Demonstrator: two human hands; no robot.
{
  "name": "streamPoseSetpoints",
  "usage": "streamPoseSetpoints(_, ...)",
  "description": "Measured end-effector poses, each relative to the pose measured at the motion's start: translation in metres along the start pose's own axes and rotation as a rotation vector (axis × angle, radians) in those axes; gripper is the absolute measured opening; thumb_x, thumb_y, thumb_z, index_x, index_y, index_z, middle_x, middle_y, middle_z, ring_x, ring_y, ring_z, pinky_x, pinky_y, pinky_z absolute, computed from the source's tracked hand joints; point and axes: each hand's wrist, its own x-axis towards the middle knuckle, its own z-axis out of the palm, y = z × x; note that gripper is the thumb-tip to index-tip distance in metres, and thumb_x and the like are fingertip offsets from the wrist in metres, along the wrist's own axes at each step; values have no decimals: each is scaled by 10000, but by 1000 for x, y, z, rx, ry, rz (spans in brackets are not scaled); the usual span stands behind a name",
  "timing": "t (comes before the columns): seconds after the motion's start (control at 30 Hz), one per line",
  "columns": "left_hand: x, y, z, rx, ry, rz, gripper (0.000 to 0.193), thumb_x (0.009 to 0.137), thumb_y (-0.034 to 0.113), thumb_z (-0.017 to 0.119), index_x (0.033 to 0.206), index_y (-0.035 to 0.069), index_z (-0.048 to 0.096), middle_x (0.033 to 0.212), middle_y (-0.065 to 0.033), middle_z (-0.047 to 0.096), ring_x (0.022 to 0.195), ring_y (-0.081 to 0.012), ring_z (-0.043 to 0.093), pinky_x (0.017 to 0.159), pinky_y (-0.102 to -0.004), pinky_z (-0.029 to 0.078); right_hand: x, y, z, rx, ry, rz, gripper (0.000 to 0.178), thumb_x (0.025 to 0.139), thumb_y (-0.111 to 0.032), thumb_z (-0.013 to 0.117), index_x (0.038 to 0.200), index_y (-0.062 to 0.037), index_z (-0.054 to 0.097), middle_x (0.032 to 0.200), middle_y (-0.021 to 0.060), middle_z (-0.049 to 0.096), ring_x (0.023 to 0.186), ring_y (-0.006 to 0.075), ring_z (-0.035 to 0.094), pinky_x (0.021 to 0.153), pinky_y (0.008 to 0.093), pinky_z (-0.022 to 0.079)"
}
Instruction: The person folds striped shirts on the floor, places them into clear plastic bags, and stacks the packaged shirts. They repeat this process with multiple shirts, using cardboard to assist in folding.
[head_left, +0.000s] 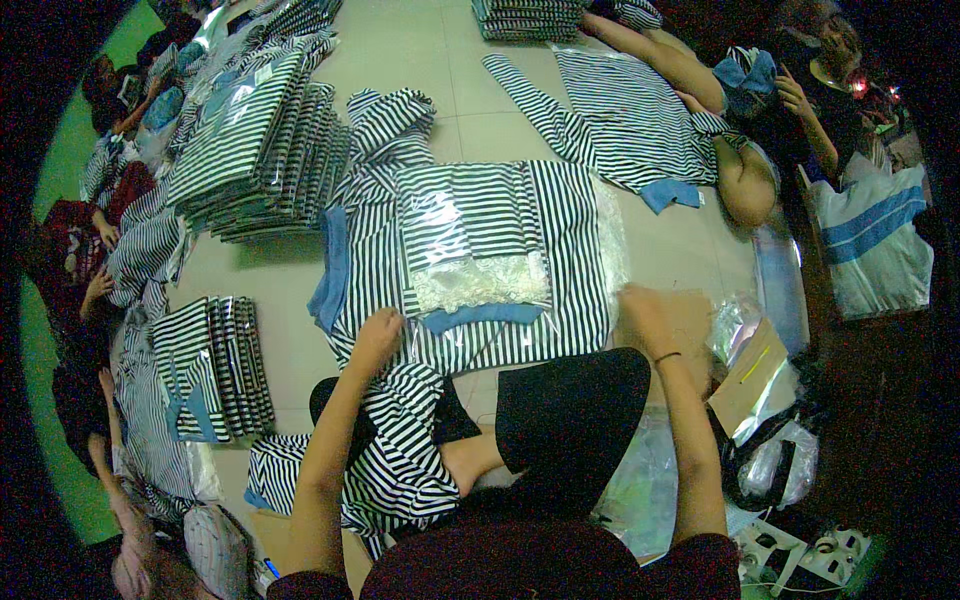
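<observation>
In front of my crossed legs a black-and-white striped shirt (575, 260) with a blue collar lies spread on the floor. On top of it rests a folded striped shirt in a clear plastic bag (470, 225), its blue collar (482, 318) toward me. My left hand (378, 338) is closed at the left of that collar, over the striped cloth; what its fingers pinch is too small to make out. At the spread shirt's right edge is my right hand (645, 318), beside clear plastic and a brown cardboard sheet (692, 318). Its fingers are blurred.
Tall stacks of bagged striped shirts (265, 150) stand at the left, with a smaller stack (205, 370) nearer. Another striped shirt (640, 115) lies flat ahead, by a co-worker's arm (660, 55). Plastic bags and cardboard (755, 375) lie at my right. Other people sit along both sides.
</observation>
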Motion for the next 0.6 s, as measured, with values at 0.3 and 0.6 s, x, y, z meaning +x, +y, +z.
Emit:
streamPoseSetpoints(0.3, -6, 1, 7, -76, -199, 159, 135, 673, 34, 457, 803, 20, 489, 1001, -137, 494, 950, -283, 479, 797, -354, 393, 46, -73, 43, 152, -179, -513, 96, 729, -132, 424, 803, -109, 481, 796, 39, 507, 812, 200, 506, 727, 315, 379)
streamPoseSetpoints(0.6, 3, 1, -8, -351, -279, -327, 161, 813, 166, 438, 809, 5, 436, 796, -174, 554, 777, -328, 534, 658, -384, 417, 42, -73, 45, 904, -321, 83, 210, 773, -204, 534, 796, 0, 495, 748, 110, 571, 700, 228, 557, 630, 313, 432)
